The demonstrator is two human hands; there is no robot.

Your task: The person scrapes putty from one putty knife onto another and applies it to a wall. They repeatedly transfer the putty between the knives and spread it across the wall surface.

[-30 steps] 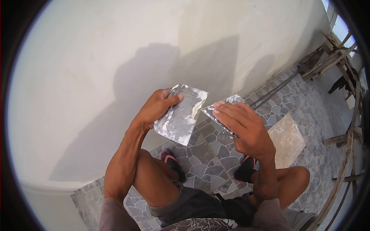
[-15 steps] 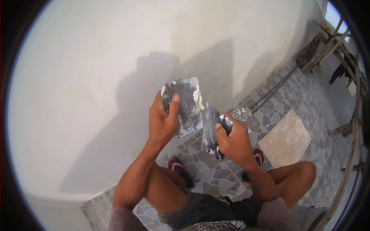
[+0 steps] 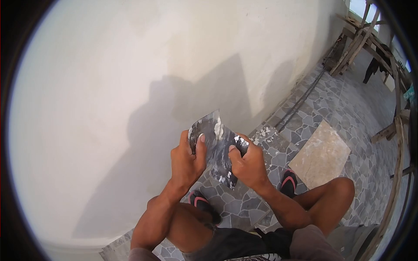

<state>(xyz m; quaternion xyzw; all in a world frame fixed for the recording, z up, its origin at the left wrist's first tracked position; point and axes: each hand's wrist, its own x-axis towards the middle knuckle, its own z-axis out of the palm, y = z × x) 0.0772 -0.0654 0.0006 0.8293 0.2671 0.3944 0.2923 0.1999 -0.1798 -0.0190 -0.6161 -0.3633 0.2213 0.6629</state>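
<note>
My left hand [image 3: 186, 157] is closed on a flat dark putty scraper [image 3: 203, 127], its thumb lying across the face. A second putty scraper [image 3: 222, 158], streaked with white, is gripped in my right hand [image 3: 251, 166], thumb on top. The two blades overlap in front of me, the right one covering part of the left. Between them sits a lump of white putty [image 3: 219, 130] near the blade edges. More white smears mark the right scraper's lower corner and its grip end.
A pale plastered wall [image 3: 87, 87] rises ahead and to the left, carrying my shadow. Stone-patterned floor [image 3: 239, 198] lies below, with a beige tile slab [image 3: 321, 152] and white crumbs [image 3: 266, 134]. Wooden scaffolding [image 3: 359, 48] stands at the right, and a long dark bar [image 3: 301, 101] runs along the wall base.
Both hands have come down and together. The scrapers, apart before, now overlap, with the right blade across the left one. The view has also shifted slightly.
</note>
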